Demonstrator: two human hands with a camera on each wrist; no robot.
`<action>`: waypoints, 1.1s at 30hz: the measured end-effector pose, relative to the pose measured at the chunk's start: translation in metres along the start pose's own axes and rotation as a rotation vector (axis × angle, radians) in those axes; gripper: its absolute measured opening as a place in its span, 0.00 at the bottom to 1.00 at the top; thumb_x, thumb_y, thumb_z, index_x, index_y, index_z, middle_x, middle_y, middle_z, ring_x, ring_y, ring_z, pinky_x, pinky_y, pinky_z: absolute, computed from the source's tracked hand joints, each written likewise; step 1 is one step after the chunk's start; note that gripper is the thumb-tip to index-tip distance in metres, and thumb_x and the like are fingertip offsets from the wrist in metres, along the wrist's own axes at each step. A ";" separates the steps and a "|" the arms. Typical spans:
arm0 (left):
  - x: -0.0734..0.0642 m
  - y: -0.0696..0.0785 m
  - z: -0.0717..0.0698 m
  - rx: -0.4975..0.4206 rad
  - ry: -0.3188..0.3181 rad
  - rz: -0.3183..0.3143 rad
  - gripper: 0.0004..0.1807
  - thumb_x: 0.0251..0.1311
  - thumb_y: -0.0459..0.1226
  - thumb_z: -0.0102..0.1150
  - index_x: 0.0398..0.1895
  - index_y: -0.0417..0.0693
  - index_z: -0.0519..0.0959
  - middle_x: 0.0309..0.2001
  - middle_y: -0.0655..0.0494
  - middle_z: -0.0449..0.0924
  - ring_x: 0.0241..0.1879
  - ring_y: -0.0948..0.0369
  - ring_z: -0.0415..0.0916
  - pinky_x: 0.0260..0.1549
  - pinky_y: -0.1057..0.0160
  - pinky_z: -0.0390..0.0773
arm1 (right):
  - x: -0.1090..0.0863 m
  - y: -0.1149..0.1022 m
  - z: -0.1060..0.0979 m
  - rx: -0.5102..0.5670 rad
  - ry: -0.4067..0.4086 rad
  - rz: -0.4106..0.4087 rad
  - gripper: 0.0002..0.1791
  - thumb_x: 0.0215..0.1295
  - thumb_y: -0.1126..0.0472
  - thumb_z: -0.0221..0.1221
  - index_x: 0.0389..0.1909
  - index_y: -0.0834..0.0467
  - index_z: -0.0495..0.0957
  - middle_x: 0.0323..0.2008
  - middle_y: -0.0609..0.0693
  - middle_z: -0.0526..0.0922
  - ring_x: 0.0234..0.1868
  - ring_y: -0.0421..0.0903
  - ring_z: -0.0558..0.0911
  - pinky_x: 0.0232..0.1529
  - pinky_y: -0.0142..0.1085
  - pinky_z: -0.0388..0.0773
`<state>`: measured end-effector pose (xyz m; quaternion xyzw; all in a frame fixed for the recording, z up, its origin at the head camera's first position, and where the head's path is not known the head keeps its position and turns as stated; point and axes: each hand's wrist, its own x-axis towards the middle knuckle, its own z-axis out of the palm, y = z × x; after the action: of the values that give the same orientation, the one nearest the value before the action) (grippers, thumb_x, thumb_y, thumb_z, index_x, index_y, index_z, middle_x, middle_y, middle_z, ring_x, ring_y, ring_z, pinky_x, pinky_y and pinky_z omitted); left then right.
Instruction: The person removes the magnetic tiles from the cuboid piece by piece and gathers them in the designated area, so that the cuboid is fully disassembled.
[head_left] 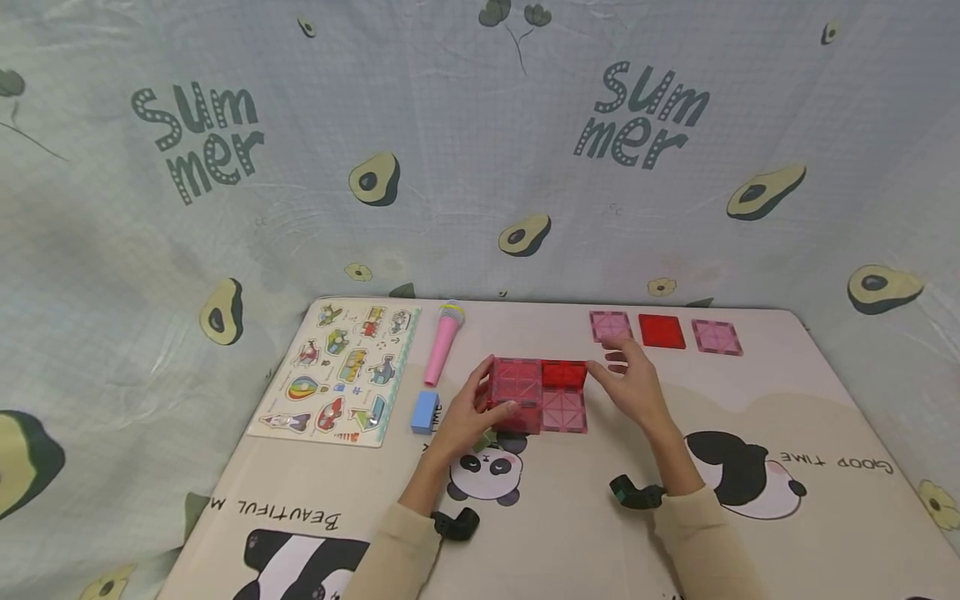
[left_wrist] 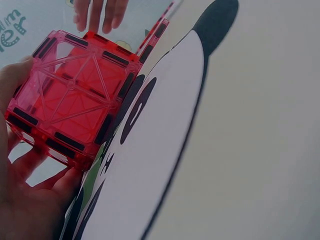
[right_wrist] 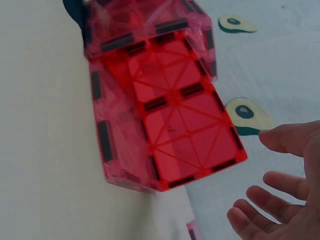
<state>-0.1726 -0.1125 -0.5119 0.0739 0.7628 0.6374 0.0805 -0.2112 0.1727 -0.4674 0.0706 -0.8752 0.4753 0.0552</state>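
Note:
A cube of pink and red magnetic tiles (head_left: 516, 383) stands on the mat. My left hand (head_left: 465, 427) holds its left side, thumb at the near face and fingers behind. To the cube's right, a pink tile (head_left: 564, 412) lies flat, and a red tile (head_left: 564, 373) stands upright along its far edge. My right hand (head_left: 636, 387) is beside the red tile's right end, fingers spread and slightly bent, holding nothing. In the right wrist view, a gap separates its thumb from that red tile (right_wrist: 187, 135). The left wrist view shows the cube's near face (left_wrist: 72, 85).
Along the back right lie a pink tile (head_left: 609, 325), a red tile (head_left: 662, 331) and another pink tile (head_left: 716, 337). Left of the cube are a blue block (head_left: 424, 412), a pink toy microphone (head_left: 442, 346) and a picture puzzle board (head_left: 337, 371). A fabric curtain (head_left: 450, 167) hangs behind.

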 end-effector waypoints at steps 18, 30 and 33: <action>0.000 0.001 -0.001 0.009 -0.015 -0.006 0.49 0.62 0.44 0.67 0.80 0.69 0.47 0.78 0.55 0.56 0.77 0.50 0.58 0.71 0.48 0.67 | -0.003 0.006 0.031 -0.088 -0.141 -0.006 0.26 0.69 0.61 0.61 0.65 0.65 0.69 0.59 0.64 0.77 0.59 0.61 0.79 0.60 0.54 0.79; -0.001 -0.002 0.000 0.009 0.004 0.035 0.47 0.61 0.48 0.68 0.77 0.79 0.50 0.76 0.59 0.60 0.75 0.52 0.61 0.69 0.48 0.70 | -0.002 0.011 0.034 -0.172 -0.085 -0.015 0.13 0.71 0.61 0.59 0.50 0.66 0.75 0.47 0.64 0.84 0.49 0.60 0.83 0.55 0.54 0.83; -0.001 -0.002 0.000 0.014 0.006 0.029 0.47 0.60 0.49 0.68 0.77 0.79 0.50 0.76 0.59 0.60 0.75 0.52 0.61 0.69 0.49 0.70 | -0.002 0.011 0.034 -0.167 -0.076 -0.017 0.12 0.71 0.61 0.59 0.48 0.66 0.75 0.46 0.64 0.85 0.49 0.60 0.84 0.55 0.54 0.83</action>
<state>-0.1721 -0.1132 -0.5134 0.0834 0.7664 0.6332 0.0684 -0.2122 0.1504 -0.4952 0.0912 -0.9127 0.3970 0.0316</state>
